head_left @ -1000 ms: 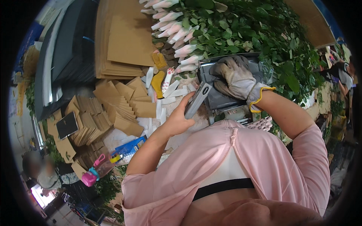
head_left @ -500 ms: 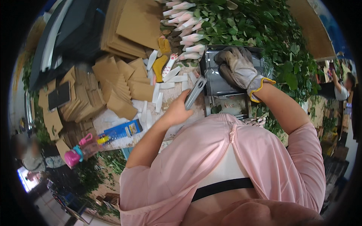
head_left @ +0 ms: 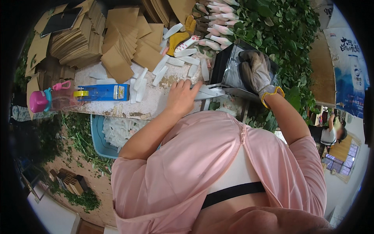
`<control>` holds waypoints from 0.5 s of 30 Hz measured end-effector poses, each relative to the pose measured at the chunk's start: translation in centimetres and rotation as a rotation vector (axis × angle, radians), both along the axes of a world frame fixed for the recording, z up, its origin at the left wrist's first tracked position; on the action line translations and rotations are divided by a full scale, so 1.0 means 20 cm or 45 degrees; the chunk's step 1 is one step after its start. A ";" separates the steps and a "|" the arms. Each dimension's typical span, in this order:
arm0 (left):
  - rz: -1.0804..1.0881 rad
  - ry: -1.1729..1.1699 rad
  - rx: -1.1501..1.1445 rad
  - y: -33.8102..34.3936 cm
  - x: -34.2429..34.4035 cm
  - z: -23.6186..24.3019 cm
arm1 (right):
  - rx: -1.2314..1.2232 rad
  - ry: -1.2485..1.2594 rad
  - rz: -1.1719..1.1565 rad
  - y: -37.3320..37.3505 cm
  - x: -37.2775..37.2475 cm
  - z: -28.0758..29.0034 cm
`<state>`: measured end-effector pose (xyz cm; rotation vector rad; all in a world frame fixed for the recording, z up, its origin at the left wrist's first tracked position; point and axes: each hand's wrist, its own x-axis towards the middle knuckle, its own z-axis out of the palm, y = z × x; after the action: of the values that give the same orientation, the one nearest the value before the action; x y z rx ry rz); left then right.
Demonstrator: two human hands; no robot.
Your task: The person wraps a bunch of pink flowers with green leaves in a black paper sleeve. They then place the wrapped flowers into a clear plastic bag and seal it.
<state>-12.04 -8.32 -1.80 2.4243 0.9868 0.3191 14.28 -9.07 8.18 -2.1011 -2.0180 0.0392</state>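
My left hand (head_left: 182, 95) is bare and wrapped around a grey stapler (head_left: 206, 93). The stapler's nose points right and meets the near edge of a black open box (head_left: 223, 70) lined with clear plastic film (head_left: 233, 64). In a grey work glove with a yellow cuff, my right hand (head_left: 255, 72) reaches down into this box. Its gloved fingers are bent and close together against the film; what they grip, if anything, is hidden. Left of the box, several white mesh sleeves (head_left: 188, 60) lie loose on the worktable (head_left: 156, 102).
Brown cardboard sheets (head_left: 119, 58) are stacked at the left, near a blue tape dispenser (head_left: 103, 93) and a pink-capped bottle (head_left: 41, 101). Sleeved flower buds (head_left: 220, 29) and leafy stems (head_left: 280, 23) fill the far side. A blue tub (head_left: 99, 136) stands below the table's edge.
The stapler has turned from pointing up to pointing right, and its nose has come to the box's edge. The box is more tilted, with my gloved hand deeper in it. My view has shifted.
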 end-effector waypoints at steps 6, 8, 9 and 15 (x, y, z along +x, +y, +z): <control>-0.075 0.180 -0.090 0.07 0.00 0.04 | 0.013 0.073 0.002 -0.01 0.02 -0.01; -0.180 0.035 0.205 0.18 -0.04 0.05 | -0.006 0.095 -0.030 0.00 0.03 -0.01; -0.274 0.070 0.285 0.26 -0.05 0.10 | 0.001 0.101 -0.032 -0.01 0.03 0.00; -0.164 0.267 0.462 0.67 0.17 0.10 | -0.084 0.124 -0.041 -0.01 -0.02 0.04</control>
<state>-8.61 4.99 0.14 2.8849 0.9163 0.2162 13.97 -9.22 8.93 -2.1266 -1.9520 0.2019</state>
